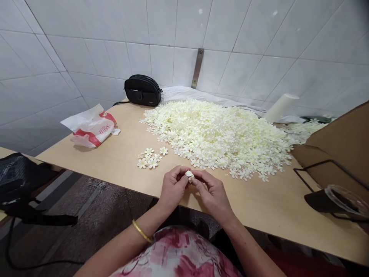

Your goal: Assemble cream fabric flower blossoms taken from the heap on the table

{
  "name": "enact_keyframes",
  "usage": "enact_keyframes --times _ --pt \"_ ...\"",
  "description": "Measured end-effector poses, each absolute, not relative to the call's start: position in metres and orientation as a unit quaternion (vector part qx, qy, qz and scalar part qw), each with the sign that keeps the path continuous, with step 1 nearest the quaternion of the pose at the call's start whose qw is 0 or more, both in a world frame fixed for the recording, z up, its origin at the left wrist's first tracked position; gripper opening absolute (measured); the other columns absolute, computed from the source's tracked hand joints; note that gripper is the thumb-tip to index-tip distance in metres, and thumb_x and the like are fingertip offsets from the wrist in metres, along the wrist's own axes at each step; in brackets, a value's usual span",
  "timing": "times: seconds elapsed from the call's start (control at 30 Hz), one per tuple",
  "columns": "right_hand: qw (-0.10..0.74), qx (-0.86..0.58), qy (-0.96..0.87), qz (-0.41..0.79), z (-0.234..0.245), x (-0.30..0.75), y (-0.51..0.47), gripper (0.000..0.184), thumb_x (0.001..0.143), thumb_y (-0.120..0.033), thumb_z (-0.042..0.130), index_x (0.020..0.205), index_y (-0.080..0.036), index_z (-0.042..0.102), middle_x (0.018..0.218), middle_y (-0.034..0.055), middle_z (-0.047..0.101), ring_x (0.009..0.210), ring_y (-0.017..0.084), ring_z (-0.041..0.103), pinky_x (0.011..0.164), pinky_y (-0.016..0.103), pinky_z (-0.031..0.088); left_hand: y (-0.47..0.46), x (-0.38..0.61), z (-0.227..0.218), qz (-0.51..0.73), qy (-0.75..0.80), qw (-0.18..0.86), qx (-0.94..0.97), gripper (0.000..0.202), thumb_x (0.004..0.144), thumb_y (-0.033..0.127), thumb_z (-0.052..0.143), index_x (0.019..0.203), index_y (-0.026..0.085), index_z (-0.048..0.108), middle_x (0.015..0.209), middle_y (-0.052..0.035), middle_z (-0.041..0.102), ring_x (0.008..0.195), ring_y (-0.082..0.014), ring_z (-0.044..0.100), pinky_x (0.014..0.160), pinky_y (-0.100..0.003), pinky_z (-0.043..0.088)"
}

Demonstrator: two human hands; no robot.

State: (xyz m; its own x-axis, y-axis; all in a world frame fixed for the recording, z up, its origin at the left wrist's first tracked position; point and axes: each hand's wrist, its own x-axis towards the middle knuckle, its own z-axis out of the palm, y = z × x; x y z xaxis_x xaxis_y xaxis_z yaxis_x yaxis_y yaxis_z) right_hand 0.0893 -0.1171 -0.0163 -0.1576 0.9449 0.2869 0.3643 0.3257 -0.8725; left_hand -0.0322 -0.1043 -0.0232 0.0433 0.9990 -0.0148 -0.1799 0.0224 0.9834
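Between my fingertips, over the front part of the table, is a small white artificial flower point(189, 176), its petals bunched together. My left hand point(174, 186) pinches it from the left with thumb and forefinger. From the other side my right hand point(211, 192) grips it the same way, so both hands are closed on the one flower. Just ahead and to the left lies a small group of opened white flowers point(150, 157) with yellowish centres. Beyond my hands spreads a large heap of loose white artificial flowers point(219, 134).
A black bag point(142, 90) stands by the tiled wall. On the left of the table point(115, 165) lies a crumpled white and red paper bag point(93, 127). At right are a cardboard box point(340, 142), a dark drink cup point(334, 202) in a wire holder, and a white cone point(279, 107).
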Motion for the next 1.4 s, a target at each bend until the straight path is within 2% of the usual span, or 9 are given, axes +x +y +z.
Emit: enact_keyframes --times 0.17,0.37,0.63,0.7,0.87,0.97,1.07,1.27,1.4 --pt "0.452 -0.495 -0.644 0.369 -0.021 0.089 -0.115 0.018 0.078 -0.029 0.048 0.089 -0.018 0.058 0.078 0.003 0.06 0.072 0.014 0.055 0.066 0.025 0.043 -0.105 -0.033 -0.023 0.506 0.445 0.576 0.463 0.009 0.068 0.022 0.054 0.066 0.013 0.052 0.052 0.0032 0.049 0.046 -0.0068 0.043 0.047 -0.019 0.036" --pt "0.479 -0.513 -0.594 0.393 -0.029 0.086 -0.113 0.02 0.073 -0.037 0.054 0.078 -0.017 0.05 0.067 -0.0012 0.053 0.06 0.01 0.05 0.056 0.021 0.04 -0.112 -0.034 -0.024 0.527 0.462 0.454 0.55 0.011 0.071 0.024 0.052 0.066 0.014 0.054 0.06 0.0013 0.052 0.058 -0.0094 0.047 0.057 -0.021 0.038" --pt "0.51 -0.418 -0.378 0.65 -0.03 0.084 -0.109 0.029 0.071 -0.043 0.055 0.06 -0.017 0.046 0.044 -0.006 0.041 0.041 0.007 0.039 0.041 0.02 0.032 -0.113 -0.03 -0.021 0.486 0.394 0.629 0.462 0.016 0.073 0.029 0.052 0.068 0.014 0.049 0.052 0.0012 0.052 0.049 -0.0097 0.05 0.054 -0.024 0.041" --pt "0.527 -0.42 -0.358 0.646 -0.032 0.084 -0.107 0.029 0.069 -0.042 0.057 0.059 -0.017 0.046 0.044 -0.0061 0.042 0.04 0.006 0.038 0.04 0.019 0.03 -0.115 -0.03 -0.022 0.51 0.421 0.547 0.513 0.014 0.074 0.028 0.049 0.076 0.014 0.05 0.063 -0.0013 0.054 0.056 -0.0113 0.052 0.057 -0.026 0.043" --pt "0.543 -0.471 -0.389 0.576 -0.033 0.085 -0.107 0.029 0.072 -0.041 0.055 0.06 -0.017 0.045 0.044 -0.0074 0.04 0.038 0.005 0.034 0.039 0.017 0.028 -0.123 -0.035 -0.027 0.508 0.382 0.18 0.75 0.024 0.075 0.014 0.046 0.097 0.016 0.054 0.098 -0.0112 0.054 0.091 -0.018 0.049 0.078 -0.033 0.041" --pt "0.519 -0.47 -0.422 0.576 -0.03 0.084 -0.111 0.031 0.073 -0.042 0.053 0.058 -0.017 0.044 0.045 -0.007 0.039 0.04 0.005 0.035 0.04 0.018 0.03 -0.122 -0.037 -0.03 0.478 0.342 0.116 0.801 0.031 0.075 0.008 0.042 0.102 0.015 0.054 0.097 -0.0115 0.056 0.091 -0.0182 0.047 0.083 -0.036 0.039" --pt "0.484 -0.482 -0.467 0.562 -0.028 0.084 -0.114 0.033 0.076 -0.046 0.047 0.06 -0.016 0.047 0.046 -0.0052 0.042 0.041 0.007 0.039 0.041 0.02 0.032 -0.119 -0.038 -0.031 0.501 0.373 0.18 0.76 0.027 0.076 0.009 0.041 0.097 0.015 0.057 0.09 -0.01 0.057 0.086 -0.0171 0.05 0.079 -0.033 0.04" --pt "0.482 -0.463 -0.545 0.507 -0.022 0.087 -0.114 0.025 0.078 -0.04 0.047 0.085 -0.016 0.053 0.063 -0.0016 0.051 0.058 0.01 0.048 0.054 0.021 0.039 -0.114 -0.036 -0.025 0.53 0.442 0.524 0.5 0.009 0.07 0.023 0.055 0.073 0.015 0.056 0.059 0.0012 0.054 0.056 -0.0099 0.05 0.056 -0.022 0.041" --pt "0.469 -0.46 -0.568 0.496 -0.024 0.084 -0.114 0.02 0.076 -0.036 0.051 0.072 -0.016 0.053 0.063 -0.0008 0.053 0.06 0.011 0.048 0.058 0.023 0.039 -0.113 -0.035 -0.027 0.536 0.426 0.606 0.405 0.013 0.065 0.023 0.061 0.067 0.014 0.053 0.056 0.0027 0.053 0.052 -0.0074 0.048 0.054 -0.02 0.039"
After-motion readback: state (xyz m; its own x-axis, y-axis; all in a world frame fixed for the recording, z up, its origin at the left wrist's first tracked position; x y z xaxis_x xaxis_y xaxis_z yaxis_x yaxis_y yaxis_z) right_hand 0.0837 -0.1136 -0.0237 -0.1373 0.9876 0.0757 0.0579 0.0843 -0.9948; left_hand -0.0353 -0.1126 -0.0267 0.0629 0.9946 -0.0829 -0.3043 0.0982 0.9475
